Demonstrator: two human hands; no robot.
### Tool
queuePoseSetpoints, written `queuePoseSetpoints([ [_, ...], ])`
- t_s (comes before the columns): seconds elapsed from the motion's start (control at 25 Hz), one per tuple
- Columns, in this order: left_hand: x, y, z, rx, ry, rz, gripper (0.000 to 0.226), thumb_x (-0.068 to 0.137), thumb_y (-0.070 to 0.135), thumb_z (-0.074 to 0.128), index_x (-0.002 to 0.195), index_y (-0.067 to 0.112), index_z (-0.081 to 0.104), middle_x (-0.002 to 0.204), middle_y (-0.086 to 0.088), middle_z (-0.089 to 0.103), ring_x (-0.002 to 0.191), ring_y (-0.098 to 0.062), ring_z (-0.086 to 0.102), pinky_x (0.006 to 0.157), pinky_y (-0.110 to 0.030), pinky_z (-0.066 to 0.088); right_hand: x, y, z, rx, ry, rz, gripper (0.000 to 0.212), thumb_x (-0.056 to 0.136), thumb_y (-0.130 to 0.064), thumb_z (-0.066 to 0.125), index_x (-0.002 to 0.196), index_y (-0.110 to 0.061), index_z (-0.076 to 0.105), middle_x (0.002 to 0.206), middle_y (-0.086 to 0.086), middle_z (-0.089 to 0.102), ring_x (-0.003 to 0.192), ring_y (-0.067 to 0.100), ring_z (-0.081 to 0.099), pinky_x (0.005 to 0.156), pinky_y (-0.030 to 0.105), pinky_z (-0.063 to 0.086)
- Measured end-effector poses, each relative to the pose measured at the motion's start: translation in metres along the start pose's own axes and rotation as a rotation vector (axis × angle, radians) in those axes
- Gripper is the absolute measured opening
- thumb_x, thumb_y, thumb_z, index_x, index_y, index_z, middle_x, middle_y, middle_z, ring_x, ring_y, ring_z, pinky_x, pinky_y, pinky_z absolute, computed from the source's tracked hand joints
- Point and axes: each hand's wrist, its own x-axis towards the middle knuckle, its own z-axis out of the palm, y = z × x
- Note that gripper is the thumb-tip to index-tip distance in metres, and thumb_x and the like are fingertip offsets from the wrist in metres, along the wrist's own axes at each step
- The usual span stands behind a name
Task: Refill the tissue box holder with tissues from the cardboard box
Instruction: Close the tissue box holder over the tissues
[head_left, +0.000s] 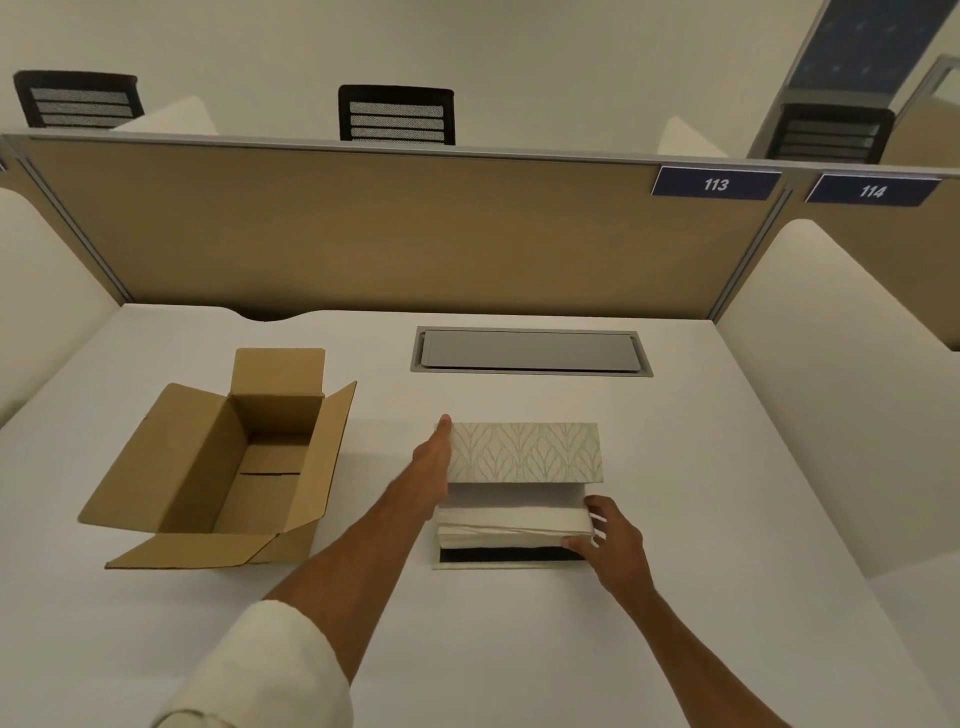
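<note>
A cream tissue box holder (524, 451) with a leaf pattern lies in the middle of the white desk, its open side facing me. My left hand (435, 457) is pressed flat along its left end. A white stack of tissues (511, 525) sits partly inside the holder's opening, above the dark inner base. My right hand (613, 540) grips the right end of the stack. The brown cardboard box (228, 462) stands to the left with its flaps open, and its inside looks empty.
A grey cable hatch (530, 350) is set into the desk behind the holder. A tan partition (363, 234) closes the back of the desk, with white side dividers left and right. Black chairs stand beyond the partition.
</note>
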Motion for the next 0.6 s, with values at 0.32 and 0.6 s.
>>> queuePoseSetpoints([
  [0.32,0.003,0.001,-0.001,-0.019,-0.008,0.056,0.078,0.095,0.06,0.033,0.151,0.009,0.017,0.158,-0.013,0.021,0.144,-0.033,0.022,0.117,-0.047,0.017,0.007,-0.004,-0.002,0.012,-0.063,0.02,0.08,0.074,-0.016,0.08,0.141,-0.009,0.038,0.139,0.012,0.053,0.126,0.027,0.051,0.103,0.041,0.047],
  [0.6,0.004,0.004,-0.002,0.042,0.015,0.017,0.081,0.093,0.064,0.031,0.153,0.012,0.012,0.16,-0.013,0.017,0.145,-0.035,0.021,0.116,-0.054,0.016,0.012,-0.003,-0.004,-0.012,-0.082,0.023,0.081,0.077,-0.015,0.077,0.145,-0.007,0.034,0.145,0.012,0.047,0.133,0.027,0.046,0.11,0.04,0.04],
])
